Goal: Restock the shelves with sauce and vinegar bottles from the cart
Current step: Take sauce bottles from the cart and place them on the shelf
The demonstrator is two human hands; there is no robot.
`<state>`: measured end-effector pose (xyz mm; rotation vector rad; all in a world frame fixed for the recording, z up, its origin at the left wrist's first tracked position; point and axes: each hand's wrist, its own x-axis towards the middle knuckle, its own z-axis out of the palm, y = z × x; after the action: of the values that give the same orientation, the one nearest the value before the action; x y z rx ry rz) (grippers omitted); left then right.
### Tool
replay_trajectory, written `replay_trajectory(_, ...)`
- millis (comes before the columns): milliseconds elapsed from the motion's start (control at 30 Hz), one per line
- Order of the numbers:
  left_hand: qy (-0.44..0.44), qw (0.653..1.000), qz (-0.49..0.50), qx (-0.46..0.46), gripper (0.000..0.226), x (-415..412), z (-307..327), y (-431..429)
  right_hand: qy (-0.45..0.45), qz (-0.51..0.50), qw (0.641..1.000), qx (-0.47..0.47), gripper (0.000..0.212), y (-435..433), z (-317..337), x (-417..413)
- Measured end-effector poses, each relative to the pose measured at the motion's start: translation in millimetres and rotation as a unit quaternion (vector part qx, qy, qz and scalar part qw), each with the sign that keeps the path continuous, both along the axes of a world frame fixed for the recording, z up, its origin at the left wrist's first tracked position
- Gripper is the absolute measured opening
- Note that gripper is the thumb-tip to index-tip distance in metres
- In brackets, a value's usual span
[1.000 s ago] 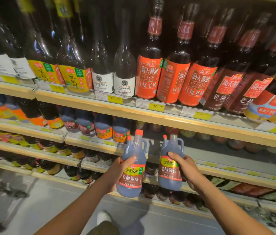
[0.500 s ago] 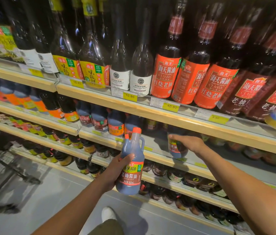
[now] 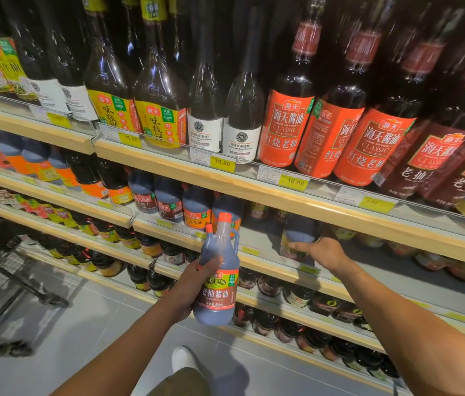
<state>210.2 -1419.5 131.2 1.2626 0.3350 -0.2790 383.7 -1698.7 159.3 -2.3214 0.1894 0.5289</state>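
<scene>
A: What does the person's left hand (image 3: 197, 284) carry?

B: A soy sauce jug (image 3: 217, 292), orange-capped, with a side handle and dark liquid inside. The grip wraps around its red, green and yellow label. The jug is held upright in front of the shelving, touching no shelf.

A: And the right hand (image 3: 322, 251)?

B: It reaches into the second shelf (image 3: 268, 265), where a second jug (image 3: 300, 231) of the same dark sauce stands. The thumb lies across that jug's front and the fingers go behind it, out of sight. The grip looks closed on it.

A: What else does that shelf hold?

B: A row of jugs (image 3: 168, 201) stands further left, apart from the second jug. They have red and orange labels.

A: And above?

B: The top shelf (image 3: 168, 170) is packed with tall glass bottles of dark sauce. The orange-labelled bottles (image 3: 285, 130) are over the right hand. A white-labelled pair (image 3: 205, 132) stands just left of them, then the yellow-labelled bottles (image 3: 160, 124). Yellow price tags (image 3: 222, 163) on the rim read 10.80 and 10.90.

A: The cart?

B: A wire cart (image 3: 3, 281) stands on the floor at far left. It is too blurred to tell what it holds.
</scene>
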Motion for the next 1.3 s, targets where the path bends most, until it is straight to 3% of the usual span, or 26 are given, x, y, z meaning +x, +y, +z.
replay_trajectory(67, -0.001, 1.0, -0.003, -0.002, 0.081, 3, 0, -1, 0.012, -0.006, 1.0, 0.02, 0.046, -5, -4, 3)
replay_trajectory(200, -0.001, 1.0, -0.005, -0.008, 0.1, 7, -2, -1, 0.031, -0.051, 0.996, 0.073, 0.077, -16, 0, 5)
replay_trajectory(400, 0.005, 1.0, -0.007, -0.015, 0.105, 11, -6, -2, 0.011, -0.051, 0.989, 0.14, 0.065, -16, 3, 6)
replay_trajectory(667, 0.01, 1.0, -0.005, -0.009, 0.106, 11, -9, 0, 0.039, -0.022, 0.987, 0.153, 0.039, -14, 10, 7)
replay_trajectory(1033, 0.011, 1.0, 0.006, -0.022, 0.105, 10, -12, 6, 0.081, -0.012, 0.986, 0.143, 0.037, 7, -2, 17)
replay_trajectory(1300, 0.021, 0.999, 0.023, -0.012, 0.109, 9, -8, 19, 0.103, 0.054, 0.984, 0.134, 0.052, 52, 3, 18)
